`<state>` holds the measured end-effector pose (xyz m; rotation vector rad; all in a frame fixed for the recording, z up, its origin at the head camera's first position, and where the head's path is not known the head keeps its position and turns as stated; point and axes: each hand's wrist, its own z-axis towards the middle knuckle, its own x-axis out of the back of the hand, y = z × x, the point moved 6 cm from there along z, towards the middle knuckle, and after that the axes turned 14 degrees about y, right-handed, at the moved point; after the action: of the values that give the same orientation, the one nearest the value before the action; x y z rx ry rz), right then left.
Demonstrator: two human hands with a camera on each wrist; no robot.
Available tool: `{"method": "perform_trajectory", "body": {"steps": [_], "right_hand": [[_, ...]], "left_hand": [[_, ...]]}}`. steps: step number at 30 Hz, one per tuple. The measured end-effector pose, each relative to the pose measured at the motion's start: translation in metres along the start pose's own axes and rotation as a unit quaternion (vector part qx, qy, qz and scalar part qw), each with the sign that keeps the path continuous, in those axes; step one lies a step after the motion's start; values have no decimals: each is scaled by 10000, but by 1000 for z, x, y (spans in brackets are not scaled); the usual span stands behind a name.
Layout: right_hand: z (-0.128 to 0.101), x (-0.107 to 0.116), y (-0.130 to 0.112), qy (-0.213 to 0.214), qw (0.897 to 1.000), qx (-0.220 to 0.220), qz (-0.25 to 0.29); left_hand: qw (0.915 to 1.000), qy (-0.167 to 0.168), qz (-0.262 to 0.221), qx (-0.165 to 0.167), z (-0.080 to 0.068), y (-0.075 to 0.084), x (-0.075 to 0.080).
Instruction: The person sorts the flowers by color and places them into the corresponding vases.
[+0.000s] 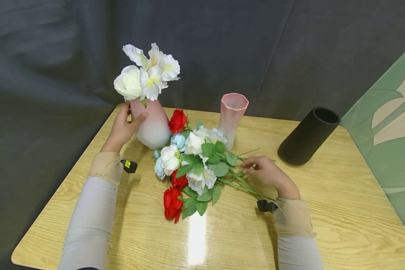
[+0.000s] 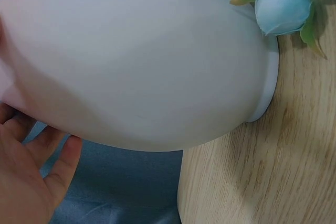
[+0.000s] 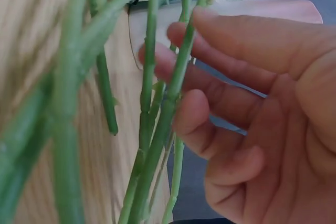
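My left hand [image 1: 123, 127] holds the neck of a rounded pink-and-white vase [image 1: 153, 127], thumb on the front and fingers along the far side. Two white flowers [image 1: 148, 73] stand in its mouth. In the left wrist view the vase's pale body [image 2: 142, 61] fills most of the frame, beside the left fingers [image 2: 65, 161]. To the right, my right hand [image 1: 264, 172] is at the stem ends of a pile of artificial flowers [image 1: 197, 180]. Its thumb and curled fingers [image 3: 226, 93] pinch at a green flower stem [image 3: 176, 80]. Red, white and light blue blooms lie leftward.
A fluted pink-and-white vase [image 1: 232, 120] stands behind the flower pile. Farther right is a tall black vase [image 1: 308, 137]. Everything rests on a wooden table [image 1: 344, 217], with a dark cloth [image 1: 202, 48] behind it and a leaf-patterned panel [image 1: 388, 142] at right.
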<state>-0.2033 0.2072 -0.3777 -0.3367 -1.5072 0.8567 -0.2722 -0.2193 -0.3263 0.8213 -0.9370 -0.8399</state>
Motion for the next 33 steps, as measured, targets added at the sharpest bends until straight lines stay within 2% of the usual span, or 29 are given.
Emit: {"method": "perform_trajectory", "body": {"steps": [4, 7, 14, 23, 33], "right_hand": [[-1, -5, 4, -158, 9997, -92, -130], [-1, -6, 4, -112, 9997, -111, -207], [-2, 2, 0, 418, 9986, -73, -303], [-4, 8, -6, 717, 9974, -90, -65], [-6, 14, -17, 1143, 9929, 320, -12]], "left_hand": [[10000, 6, -13, -12, 0, 0, -1], [10000, 0, -6, 23, 0, -2, -2], [10000, -7, -2, 8, -1, -1, -1], [10000, -27, -28, 9, 1, -4, -2], [10000, 52, 19, 0, -1, -1, -1]]}}
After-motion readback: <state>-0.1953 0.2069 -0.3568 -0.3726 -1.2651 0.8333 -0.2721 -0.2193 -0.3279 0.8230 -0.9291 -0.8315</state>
